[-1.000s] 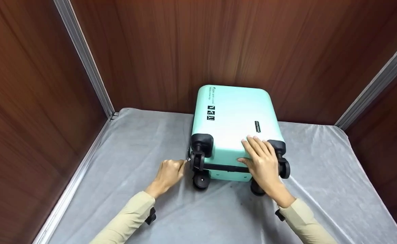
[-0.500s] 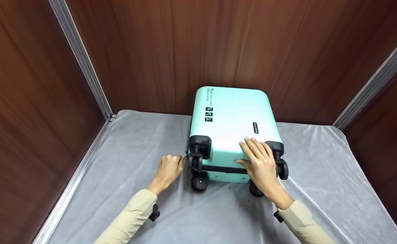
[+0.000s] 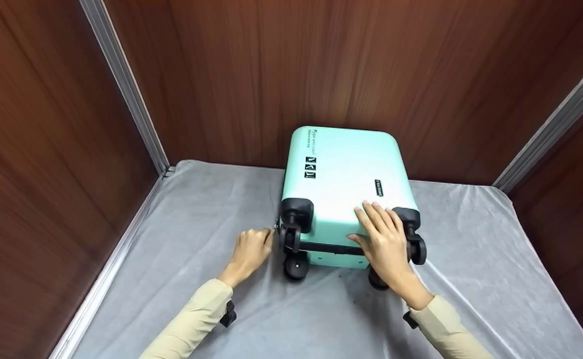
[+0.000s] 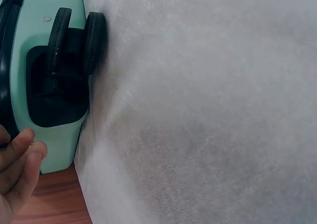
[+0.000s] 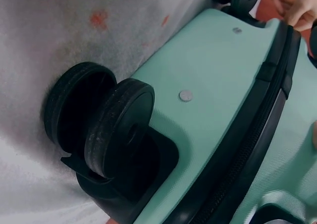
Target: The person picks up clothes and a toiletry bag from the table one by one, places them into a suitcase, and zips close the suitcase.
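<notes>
A mint-green hard-shell suitcase (image 3: 344,164) lies flat, its wheeled end facing me. At its left side, beside the near corner wheel (image 3: 290,237), my left hand (image 3: 248,251) has curled fingers and pinches a small metal zipper pull (image 3: 276,224). In the right wrist view that left hand (image 5: 301,10) touches the far end of the black zipper band (image 5: 247,135); its fingers largely cover the pull. My right hand (image 3: 385,248) rests on the near right edge of the shell, fingers straight and spread. The left wrist view shows my left fingertips (image 4: 27,149) against the suitcase edge.
Grey cloth (image 3: 212,199) covers the surface under the suitcase. A brown wood-grain panel (image 3: 271,75) stands right behind it, with more panels left and right. Black caster wheels (image 5: 119,125) stick out from the suitcase corners towards me.
My left hand has shifted slightly away from me along the suitcase's left side, together with the zipper pull. The right hand and the suitcase stay in place.
</notes>
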Action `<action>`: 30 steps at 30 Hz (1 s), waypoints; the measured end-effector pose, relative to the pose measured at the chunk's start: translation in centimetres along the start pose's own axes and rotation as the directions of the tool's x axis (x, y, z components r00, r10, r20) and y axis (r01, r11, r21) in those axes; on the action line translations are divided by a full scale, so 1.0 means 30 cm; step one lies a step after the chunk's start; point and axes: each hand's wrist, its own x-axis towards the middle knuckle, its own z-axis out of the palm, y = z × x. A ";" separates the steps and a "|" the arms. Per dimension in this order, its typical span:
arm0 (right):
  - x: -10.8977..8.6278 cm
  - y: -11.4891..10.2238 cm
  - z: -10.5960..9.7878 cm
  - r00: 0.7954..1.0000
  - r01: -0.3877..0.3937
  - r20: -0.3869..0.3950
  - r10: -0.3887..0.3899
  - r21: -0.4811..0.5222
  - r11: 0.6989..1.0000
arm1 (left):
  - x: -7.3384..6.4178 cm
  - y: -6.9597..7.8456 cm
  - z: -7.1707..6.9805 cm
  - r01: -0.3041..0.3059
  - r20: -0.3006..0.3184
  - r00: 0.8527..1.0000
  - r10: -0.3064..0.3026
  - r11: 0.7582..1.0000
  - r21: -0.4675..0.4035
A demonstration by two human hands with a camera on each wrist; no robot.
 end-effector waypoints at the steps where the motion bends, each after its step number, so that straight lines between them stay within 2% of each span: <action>1: 0.000 -0.001 -0.002 1.000 -0.003 0.008 0.003 -0.002 1.000 | 0.000 0.001 0.000 0.006 0.005 1.000 -0.006 1.000 -0.006; 4: 0.004 -0.007 -0.010 0.999 -0.013 0.042 0.014 -0.014 1.000 | 0.000 0.001 0.001 0.022 0.020 1.000 -0.022 0.999 -0.024; 9: 0.018 -0.015 -0.038 0.989 -0.026 0.144 0.034 -0.056 0.998 | 0.002 0.001 0.000 0.028 0.034 0.999 -0.027 0.998 -0.047; 14: 0.031 -0.012 -0.066 0.978 -0.035 0.206 0.041 -0.031 0.999 | 0.003 -0.002 -0.001 0.029 0.050 0.998 -0.026 0.998 -0.054; 22: 0.039 0.009 -0.101 0.987 -0.022 0.161 0.012 0.062 0.998 | 0.005 -0.008 -0.003 0.038 0.078 0.996 -0.036 0.999 -0.026; 30: 0.042 0.034 -0.146 0.987 -0.057 0.153 0.045 0.080 0.995 | 0.000 -0.020 -0.011 0.054 0.100 0.994 -0.053 0.999 -0.006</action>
